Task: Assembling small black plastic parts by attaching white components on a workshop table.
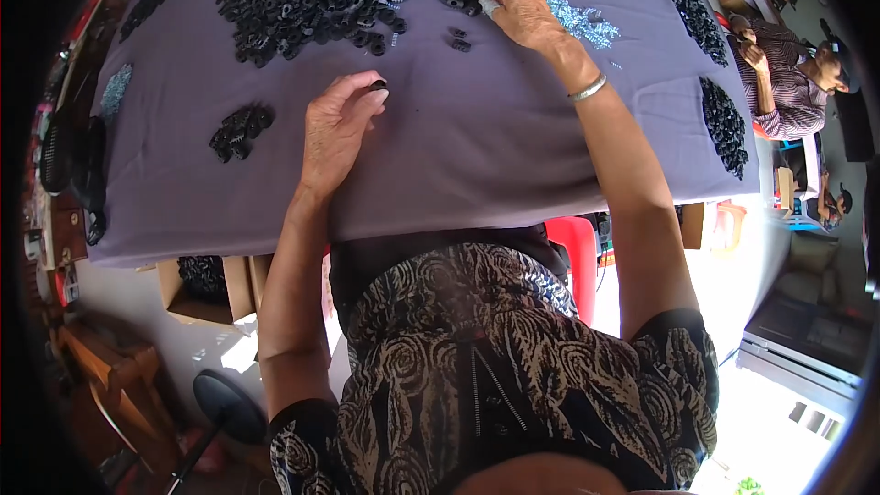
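My left hand (337,124) is raised over the near part of the cloth. Its thumb and fingertips pinch a small black plastic piece (378,85). Farther off and to the right, my right hand (522,14) has its fingers curled together at the right edge of a large heap of small black plastic pieces (321,0). What those fingers hold, if anything, is hidden; a pale silvery patch shows at them. Small silvery metal springs (587,26) lie scattered just right of that hand. A couple of loose black pieces (458,39) sit between the heap and me.
A smaller cluster of black pieces (241,131) lies left of my left hand. More black piles (724,128) line the table's right side. The purple-grey cloth (477,147) covers the table. Below stand a cardboard box (206,307) and a red chair (579,261). A person (797,87) sits at the right.
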Motion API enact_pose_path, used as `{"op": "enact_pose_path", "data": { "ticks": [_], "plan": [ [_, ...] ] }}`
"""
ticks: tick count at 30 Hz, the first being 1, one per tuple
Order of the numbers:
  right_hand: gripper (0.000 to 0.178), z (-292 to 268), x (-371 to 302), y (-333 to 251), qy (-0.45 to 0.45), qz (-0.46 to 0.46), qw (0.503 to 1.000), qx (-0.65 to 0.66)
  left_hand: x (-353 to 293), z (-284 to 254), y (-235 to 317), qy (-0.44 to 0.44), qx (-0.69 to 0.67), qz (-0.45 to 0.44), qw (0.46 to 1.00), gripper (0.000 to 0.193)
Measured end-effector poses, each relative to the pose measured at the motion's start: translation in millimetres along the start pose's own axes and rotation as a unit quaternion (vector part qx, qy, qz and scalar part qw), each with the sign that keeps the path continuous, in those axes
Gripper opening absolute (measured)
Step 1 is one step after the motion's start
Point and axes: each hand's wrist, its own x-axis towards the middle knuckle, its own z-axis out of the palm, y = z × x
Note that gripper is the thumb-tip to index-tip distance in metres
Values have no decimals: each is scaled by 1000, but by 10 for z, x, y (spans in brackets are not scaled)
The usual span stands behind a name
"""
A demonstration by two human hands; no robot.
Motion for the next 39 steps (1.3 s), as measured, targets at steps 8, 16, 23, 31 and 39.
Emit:
{"op": "enact_pose_path", "data": {
  "ticks": [8, 16, 23, 31, 39],
  "plan": [
    [17, -22, -95, -68, -14, 41, 998, -38, 6, 16, 22, 9, 25, -1, 1000, 20],
    [18, -82, -298, -369, -71, 70, 976, 193, 1, 13, 23, 8, 30, -12, 999, 21],
    [15, -19, -356, -224, -21, 76, 972, 222, 4, 11, -2, 4, 21, 3, 1000, 19],
    [18, -12, -414, -452, -33, -20, 981, 188, 2, 29, 38, 6, 40, -6, 999, 21],
    [17, 122, -449, -739, -28, -127, 980, 152, 1, 7, 0, -1, 54, 5, 999, 20]
  ]
}}
